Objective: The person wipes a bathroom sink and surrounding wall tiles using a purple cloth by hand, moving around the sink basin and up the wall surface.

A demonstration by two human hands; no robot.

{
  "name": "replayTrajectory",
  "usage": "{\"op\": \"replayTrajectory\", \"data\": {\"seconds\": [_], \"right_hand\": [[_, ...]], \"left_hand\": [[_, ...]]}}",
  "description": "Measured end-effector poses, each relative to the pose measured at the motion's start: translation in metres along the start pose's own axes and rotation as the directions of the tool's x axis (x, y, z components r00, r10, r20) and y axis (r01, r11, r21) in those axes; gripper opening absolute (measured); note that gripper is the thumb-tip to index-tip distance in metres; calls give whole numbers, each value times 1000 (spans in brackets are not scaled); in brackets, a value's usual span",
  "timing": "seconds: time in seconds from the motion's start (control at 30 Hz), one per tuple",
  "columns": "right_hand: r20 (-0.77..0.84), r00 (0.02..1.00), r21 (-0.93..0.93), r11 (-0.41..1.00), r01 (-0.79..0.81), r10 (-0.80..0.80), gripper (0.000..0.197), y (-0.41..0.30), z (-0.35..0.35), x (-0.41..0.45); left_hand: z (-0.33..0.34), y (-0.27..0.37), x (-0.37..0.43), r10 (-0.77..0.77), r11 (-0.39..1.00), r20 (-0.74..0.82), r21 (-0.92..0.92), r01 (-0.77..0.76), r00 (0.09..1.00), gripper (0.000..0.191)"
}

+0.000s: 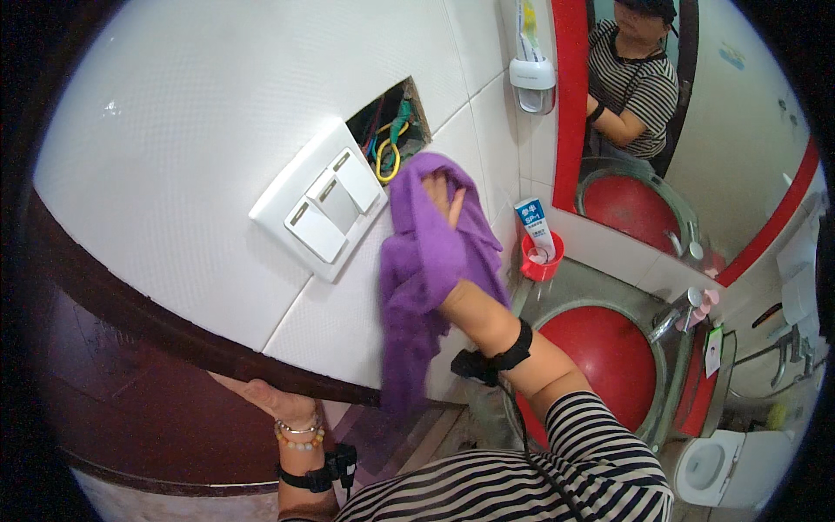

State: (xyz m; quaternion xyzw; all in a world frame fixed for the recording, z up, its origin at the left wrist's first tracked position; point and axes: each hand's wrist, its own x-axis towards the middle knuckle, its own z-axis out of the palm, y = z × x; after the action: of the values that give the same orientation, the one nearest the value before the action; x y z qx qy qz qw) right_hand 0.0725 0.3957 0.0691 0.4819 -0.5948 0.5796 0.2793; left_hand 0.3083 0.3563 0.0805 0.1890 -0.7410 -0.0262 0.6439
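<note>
My right hand point(445, 196) presses a purple cloth point(417, 261) against the white tiled wall point(196, 163), with part of the cloth draped over the fingers and a long end hanging down. Just left of it is a white three-rocker light switch point(333, 205). Above the cloth, a square hole point(391, 130) in the wall shows green and yellow electrical wires. My left hand point(261, 395) is low on the left at the dark wooden door frame point(215, 346); its fingertips are hidden, and no object shows in it.
A round red washbasin point(600, 352) with a chrome faucet point(678, 313) lies at the right. By it, a toothpaste tube point(538, 225) stands in a red cup point(543, 261). Above are a wall dispenser point(532, 85) and a red-framed mirror point(730, 130). A toilet point(708, 466) stands lower right.
</note>
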Motion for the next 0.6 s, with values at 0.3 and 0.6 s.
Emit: {"op": "replayTrajectory", "data": {"seconds": [0.3, 0.6], "right_hand": [[-59, 981, 207, 964, -167, 182, 74, 75, -1, 66], [69, 993, -38, 995, -96, 98, 68, 43, -18, 126]], "left_hand": [[7, 9, 4, -92, 967, -58, -245, 75, 994, 61], [-11, 2, 9, 55, 992, 62, 111, -61, 997, 61]]}}
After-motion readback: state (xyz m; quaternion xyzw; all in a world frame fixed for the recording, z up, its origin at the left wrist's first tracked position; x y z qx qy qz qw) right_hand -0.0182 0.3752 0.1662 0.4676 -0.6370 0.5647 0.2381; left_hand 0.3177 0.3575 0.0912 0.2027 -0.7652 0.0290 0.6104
